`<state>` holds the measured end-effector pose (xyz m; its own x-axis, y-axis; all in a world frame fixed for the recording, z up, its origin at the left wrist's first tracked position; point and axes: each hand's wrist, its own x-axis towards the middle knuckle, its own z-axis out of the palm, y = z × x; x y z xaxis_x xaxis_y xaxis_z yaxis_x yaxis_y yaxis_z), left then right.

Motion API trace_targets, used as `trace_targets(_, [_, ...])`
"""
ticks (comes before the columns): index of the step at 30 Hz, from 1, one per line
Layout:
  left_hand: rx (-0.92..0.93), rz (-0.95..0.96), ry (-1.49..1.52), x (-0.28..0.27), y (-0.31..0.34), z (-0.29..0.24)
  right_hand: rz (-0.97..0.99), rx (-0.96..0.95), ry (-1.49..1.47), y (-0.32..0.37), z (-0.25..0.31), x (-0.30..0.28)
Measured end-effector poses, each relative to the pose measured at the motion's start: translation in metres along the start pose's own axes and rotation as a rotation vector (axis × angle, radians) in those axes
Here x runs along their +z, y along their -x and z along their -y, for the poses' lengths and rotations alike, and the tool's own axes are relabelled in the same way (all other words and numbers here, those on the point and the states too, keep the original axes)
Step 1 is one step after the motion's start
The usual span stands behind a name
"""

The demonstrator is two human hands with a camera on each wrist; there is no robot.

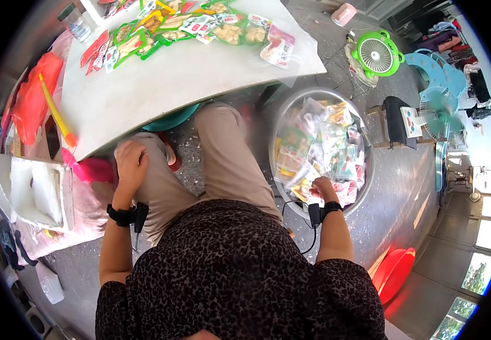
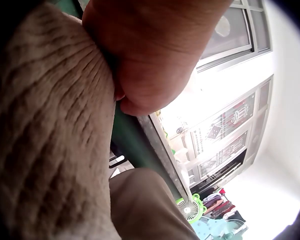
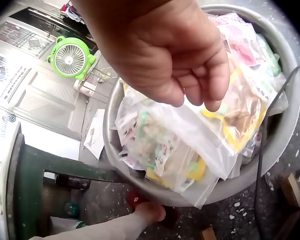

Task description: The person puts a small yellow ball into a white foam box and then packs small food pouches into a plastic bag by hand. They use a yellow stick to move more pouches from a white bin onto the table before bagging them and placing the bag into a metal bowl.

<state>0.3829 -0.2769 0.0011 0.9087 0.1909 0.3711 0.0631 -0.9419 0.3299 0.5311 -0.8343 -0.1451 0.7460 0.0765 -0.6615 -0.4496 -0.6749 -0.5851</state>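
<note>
My left hand point(image 1: 132, 161) rests on the left thigh near the knee, nothing held in it. In the left wrist view that hand point(image 2: 145, 55) lies over the trouser leg point(image 2: 50, 125), its fingers mostly out of sight. Over a wide metal basin point(image 1: 370, 164) on the floor, my right hand point(image 1: 325, 188) reaches into a pile of clear packets. The right wrist view shows its curled fingers and thumb pinching the edge of a clear plastic packet point(image 3: 205, 132), part of it yellow-edged. Other packets point(image 3: 155, 130) lie loosely heaped around it, nearly up to the rim.
A white-topped table point(image 1: 160, 90) in front bears several food packets point(image 1: 228, 31) along its far side. A foam box point(image 1: 36, 192) stands at left, below a red bag point(image 1: 33, 102). Beyond the basin are a green fan point(image 1: 377, 55) and a chair point(image 1: 398, 122); a red tub point(image 1: 393, 275) is behind right.
</note>
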Motion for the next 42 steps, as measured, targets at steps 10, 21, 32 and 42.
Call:
trace_targets(10, [-0.032, -0.095, 0.077, -0.003, 0.014, 0.013, 0.148, -0.213, -0.218, 0.026, 0.233, 0.018])
trace_targets(21, [-0.402, -0.510, -0.084, -0.104, 0.046, 0.056, 0.055, -1.227, 0.253, 0.059, 0.347, 0.185])
trace_targets(32, [-1.116, -0.194, -0.244, -0.187, 0.162, 0.200, -0.042, -1.452, 0.305, 0.033, 0.325, 0.217])
trace_targets(42, [-0.950, -0.251, -0.411, -0.179, 0.120, 0.177, -0.048, -1.477, 0.369, 0.029, 0.324, 0.217])
